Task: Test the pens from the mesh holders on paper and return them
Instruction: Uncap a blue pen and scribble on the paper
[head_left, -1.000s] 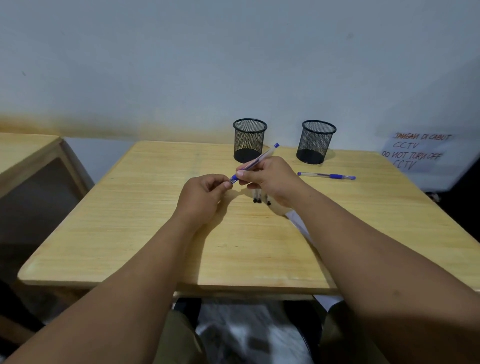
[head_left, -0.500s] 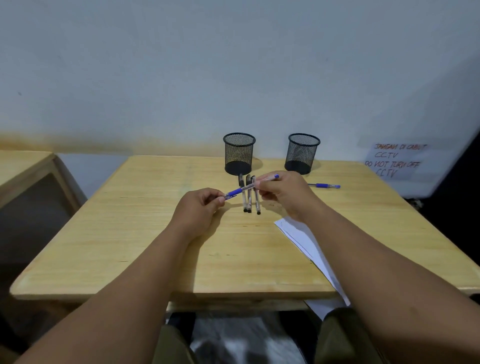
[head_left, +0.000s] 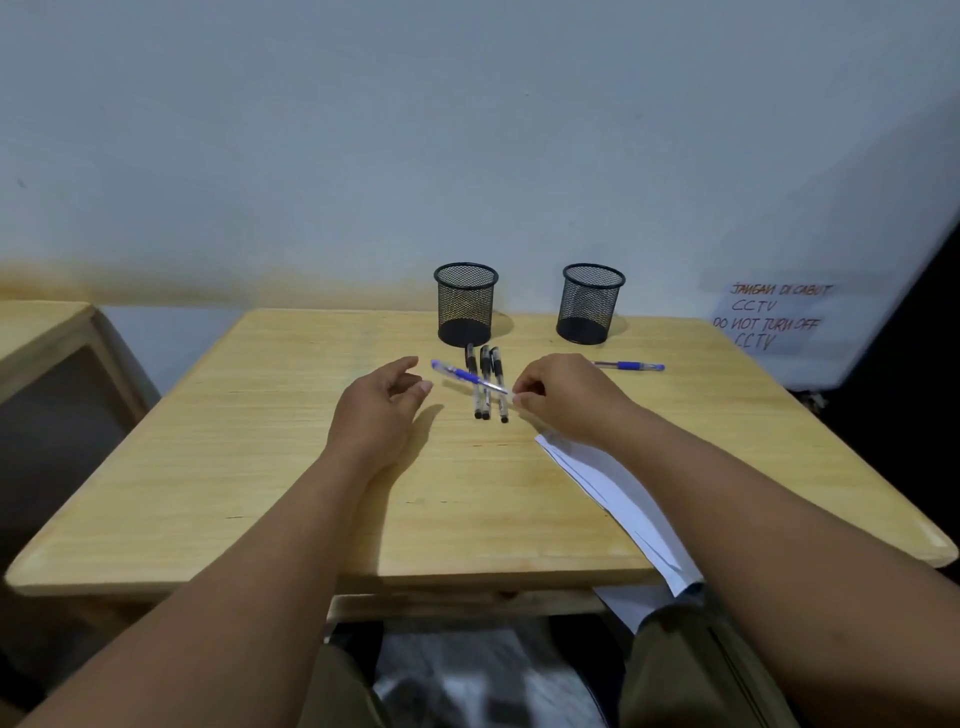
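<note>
My right hand pinches the clear end of a blue pen between thumb and fingertips, the rest of the fingers curled in. The pen slants up and left from that grip, its blue end in the air above three black pens. My left hand is loose and half open just left of that blue tip, thumb and fingers spread, nothing in it and not touching the pen. The black pens lie side by side on the table, nearly parallel, pointing from me toward the left holder, their far ends just short of its base. The right holder stands well apart from it, near the back edge too. I see no pens sticking up out of either mesh holder. A second blue pen lies flat in front of the right holder, just past my right hand. The paper sits under my right forearm, a white sheet running from my wrist back to the near edge and hanging over it. A handwritten note is on the wall at the far right, reading about CCTV.
</note>
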